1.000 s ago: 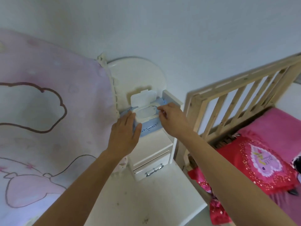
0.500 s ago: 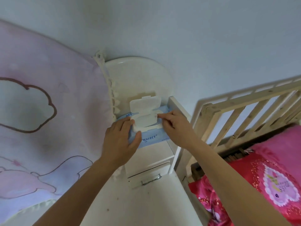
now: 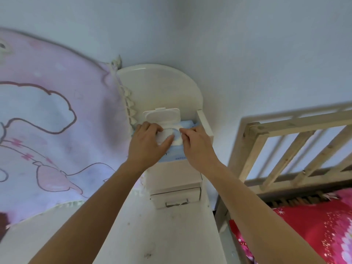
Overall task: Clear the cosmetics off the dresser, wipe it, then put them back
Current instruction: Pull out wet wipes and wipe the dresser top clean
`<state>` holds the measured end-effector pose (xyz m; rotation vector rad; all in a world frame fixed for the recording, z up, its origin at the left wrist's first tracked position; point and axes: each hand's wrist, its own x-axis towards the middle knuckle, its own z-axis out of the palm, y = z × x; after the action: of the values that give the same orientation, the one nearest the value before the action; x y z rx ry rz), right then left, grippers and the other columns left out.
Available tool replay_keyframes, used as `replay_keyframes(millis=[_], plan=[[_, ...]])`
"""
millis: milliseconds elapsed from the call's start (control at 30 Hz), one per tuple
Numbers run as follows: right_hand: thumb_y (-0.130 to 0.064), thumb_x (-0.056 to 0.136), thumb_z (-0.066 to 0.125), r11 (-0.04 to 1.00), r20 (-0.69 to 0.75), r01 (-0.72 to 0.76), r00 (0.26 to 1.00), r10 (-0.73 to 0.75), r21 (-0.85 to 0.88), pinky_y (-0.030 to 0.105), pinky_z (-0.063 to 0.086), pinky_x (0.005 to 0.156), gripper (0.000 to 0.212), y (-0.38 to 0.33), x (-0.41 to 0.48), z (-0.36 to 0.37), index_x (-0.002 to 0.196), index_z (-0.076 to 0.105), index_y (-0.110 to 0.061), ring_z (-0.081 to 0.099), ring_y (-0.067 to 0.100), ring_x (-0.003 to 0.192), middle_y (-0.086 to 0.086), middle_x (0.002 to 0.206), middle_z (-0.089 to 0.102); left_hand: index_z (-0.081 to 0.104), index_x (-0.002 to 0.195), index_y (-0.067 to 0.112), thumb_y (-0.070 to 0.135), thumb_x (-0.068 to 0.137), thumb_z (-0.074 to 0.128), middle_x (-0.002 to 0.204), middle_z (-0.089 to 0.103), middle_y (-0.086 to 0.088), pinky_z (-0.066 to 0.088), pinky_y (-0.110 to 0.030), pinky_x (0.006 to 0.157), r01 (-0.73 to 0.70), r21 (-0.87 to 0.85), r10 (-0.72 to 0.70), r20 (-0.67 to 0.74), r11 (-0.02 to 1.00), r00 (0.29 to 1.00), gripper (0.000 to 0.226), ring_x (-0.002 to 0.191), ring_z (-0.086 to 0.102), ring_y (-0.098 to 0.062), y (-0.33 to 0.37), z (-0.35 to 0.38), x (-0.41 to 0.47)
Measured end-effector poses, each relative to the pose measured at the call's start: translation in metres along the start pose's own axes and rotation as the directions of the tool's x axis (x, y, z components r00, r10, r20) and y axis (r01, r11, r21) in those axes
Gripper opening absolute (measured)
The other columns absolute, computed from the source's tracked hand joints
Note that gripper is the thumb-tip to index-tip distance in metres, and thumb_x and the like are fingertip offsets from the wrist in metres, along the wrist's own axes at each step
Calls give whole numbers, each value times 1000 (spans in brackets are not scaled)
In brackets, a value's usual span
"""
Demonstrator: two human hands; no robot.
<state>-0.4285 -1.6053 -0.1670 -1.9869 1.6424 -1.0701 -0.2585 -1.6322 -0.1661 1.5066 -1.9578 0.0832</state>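
Two hands meet over a blue wet-wipe pack (image 3: 176, 157). The left hand (image 3: 147, 147) lies spread and flat on its left half, pinning it, with the thumb reaching across the white dispensing opening (image 3: 176, 140). The right hand (image 3: 198, 147) has its fingertips (image 3: 182, 131) bunched narrowly at the opening's right rim; whether a sheet is caught between them cannot be told. The pack's hinged lid (image 3: 162, 116) stands flipped up at the far side.

The pack's long axis runs left to right between the two wrists, and the opening lies just left of the right hand's fingertips, so that hand is the nearer one for drawing a sheet, probably up and toward the person while the left hand holds the pack down.

The pack rests on a small white drawer unit (image 3: 175, 176) at the back of the dresser top (image 3: 171, 235), which is marked with dark specks. A pink cartoon-print cloth (image 3: 47, 130) hangs to the left, a pale wall (image 3: 247, 54) rises behind, and a wooden bed rail (image 3: 285, 149) with red bedding (image 3: 314, 235) stands to the right.
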Motion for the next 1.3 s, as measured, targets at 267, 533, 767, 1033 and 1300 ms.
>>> replay_keyframes(millis=[267,533,767,1033,1300], plan=[[-24,103,44,996,42,20,999,-16,-85,26,43,91,34,-1,-4,-3,134,58,-19,50,15,105,1,113,44,52,93,11,21,100,46,78,54,9,35,-25,64,403,-391,-412,65,827,909,14,73,49,-14,-1,-17,-7],[-34,103,43,904,271,213,956,-114,-370,34,49,83,31,-28,19,-7,123,66,-29,54,18,106,1,117,53,45,97,9,20,104,40,85,52,1,34,-26,63,429,-468,-461,52,773,886,14,79,49,-18,-12,-13,-14],[-29,94,62,960,307,166,947,-92,-224,16,43,61,20,-35,33,-12,91,77,-16,58,13,72,-5,82,66,46,102,9,23,104,39,91,54,-2,36,-28,67,461,-571,-546,27,679,837,16,81,49,-19,-12,-4,-19],[-36,89,68,948,400,176,915,-58,-264,23,47,69,11,-40,56,-9,94,76,-31,58,3,76,-15,81,64,48,99,12,24,103,43,86,52,4,37,-29,73,492,-627,-593,59,604,803,13,82,50,-17,-18,-1,-19],[-31,92,65,963,461,152,887,-34,-223,19,43,82,16,-36,55,-8,105,74,-27,61,8,92,-7,101,67,47,100,14,24,103,42,88,53,6,38,-27,74,484,-643,-617,23,593,787,12,82,51,-15,-15,3,-20]])
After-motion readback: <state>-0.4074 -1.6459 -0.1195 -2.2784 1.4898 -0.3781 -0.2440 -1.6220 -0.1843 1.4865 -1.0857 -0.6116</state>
